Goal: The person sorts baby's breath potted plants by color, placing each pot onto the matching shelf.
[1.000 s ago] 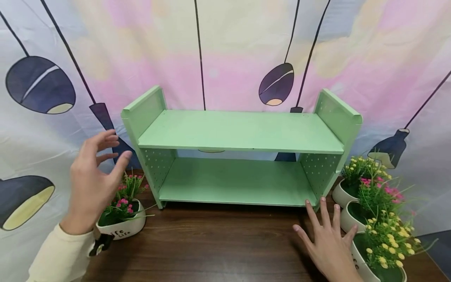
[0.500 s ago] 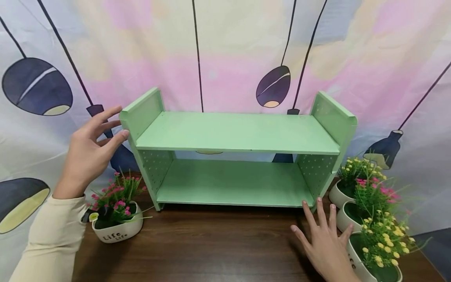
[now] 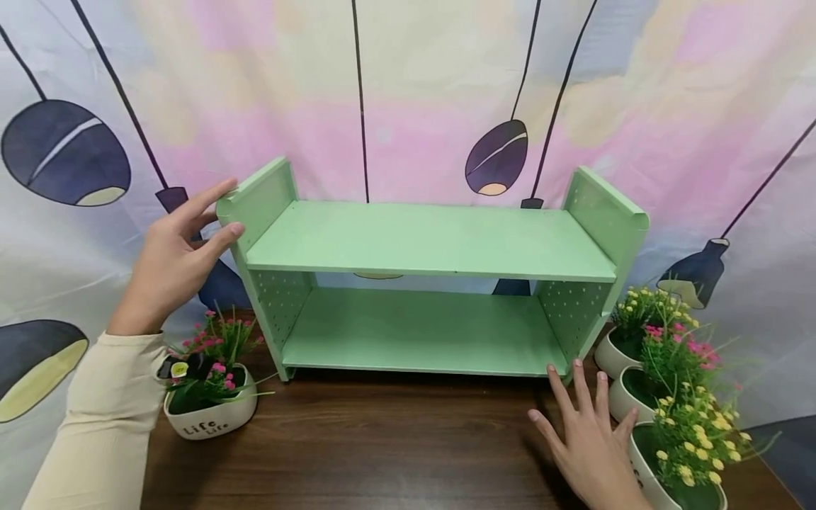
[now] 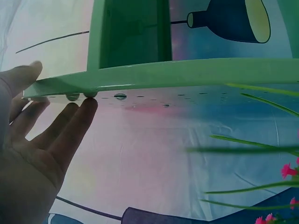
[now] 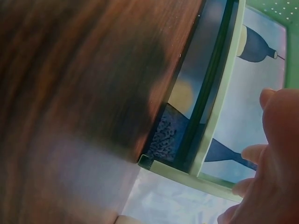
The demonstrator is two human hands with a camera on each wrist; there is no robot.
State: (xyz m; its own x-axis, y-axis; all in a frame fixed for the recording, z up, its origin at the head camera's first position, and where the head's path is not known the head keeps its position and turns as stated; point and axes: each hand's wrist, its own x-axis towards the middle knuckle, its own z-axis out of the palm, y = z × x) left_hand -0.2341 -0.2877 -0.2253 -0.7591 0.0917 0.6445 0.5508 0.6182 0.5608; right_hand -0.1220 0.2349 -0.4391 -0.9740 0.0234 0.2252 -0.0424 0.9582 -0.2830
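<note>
A green two-tier shelf (image 3: 414,237) with perforated sides stands on the table in the head view. My left hand (image 3: 175,258) holds the upper front corner of its left side panel (image 3: 255,205). In the left wrist view, the left hand (image 4: 46,135) has its thumb on one face of that panel and its fingertips against the outer face. My right hand (image 3: 593,446) is spread, its fingertips near the shelf's lower right front corner. Whether they touch it I cannot tell. The right hand (image 5: 275,163) shows only partly in the right wrist view.
A white pot (image 3: 210,418) with pink flowers stands left of the shelf. To the right are several potted plants, the nearest with yellow flowers (image 3: 701,439), close beside my right hand. Behind hangs a cloth backdrop (image 3: 421,92) with printed lamps. The tabletop (image 3: 382,453) is dark wood.
My left hand has moved up and right from beside the shelf to its left panel and has taken hold of the upper corner. The right hand has stayed in nearly the same place.
</note>
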